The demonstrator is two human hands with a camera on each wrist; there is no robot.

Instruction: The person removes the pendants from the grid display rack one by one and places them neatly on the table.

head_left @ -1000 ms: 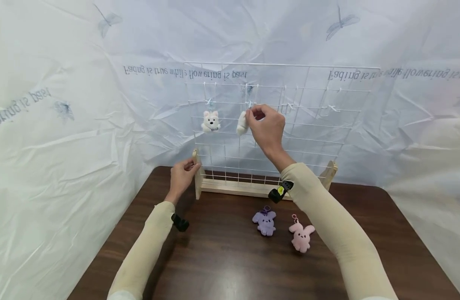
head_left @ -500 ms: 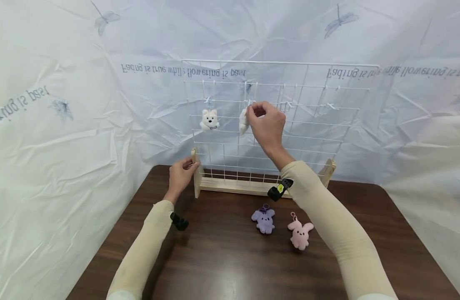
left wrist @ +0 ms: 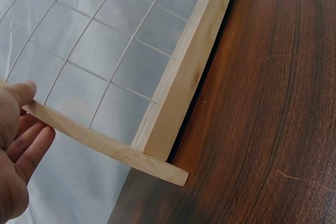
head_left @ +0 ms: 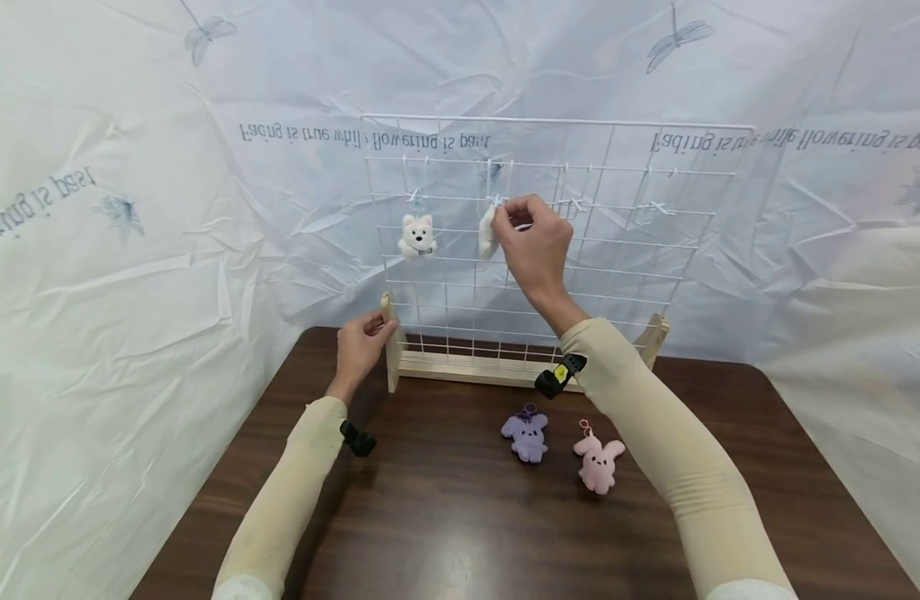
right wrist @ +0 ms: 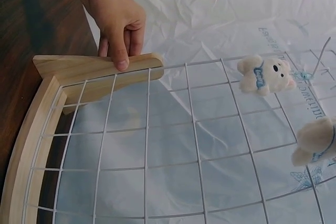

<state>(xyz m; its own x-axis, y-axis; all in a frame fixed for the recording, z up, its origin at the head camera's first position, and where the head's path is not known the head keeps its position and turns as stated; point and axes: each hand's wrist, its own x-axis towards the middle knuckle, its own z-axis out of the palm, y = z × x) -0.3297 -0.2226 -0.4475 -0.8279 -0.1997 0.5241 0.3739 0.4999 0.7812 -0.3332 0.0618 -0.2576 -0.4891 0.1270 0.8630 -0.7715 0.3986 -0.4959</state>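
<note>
My left hand (head_left: 361, 354) holds the wooden side support (left wrist: 105, 142) of a white wire grid rack (head_left: 460, 321), thumb on one side and fingers on the other. The right hand (head_left: 537, 248) pinches the top of a white plush keychain (head_left: 487, 233) at a hook on the grid. That plush is turned sideways, partly behind my fingers, so whether its loop sits on the hook cannot be told. To its left a white dog plush keychain (head_left: 417, 237) hangs from another hook, facing forward. In the right wrist view the held plush (right wrist: 316, 140) is cut by the frame edge.
A purple bunny plush keychain (head_left: 528, 437) and a pink bunny plush keychain (head_left: 598, 467) lie on the dark wooden table (head_left: 430, 500). Further hooks (head_left: 657, 207) stick out from the grid to the right. A pale printed sheet (head_left: 295, 67) hangs behind.
The plush at my right hand has turned and tilted slightly, with its top nearer the hook. My left hand keeps its hold on the support. The whole scene has shifted slightly upward.
</note>
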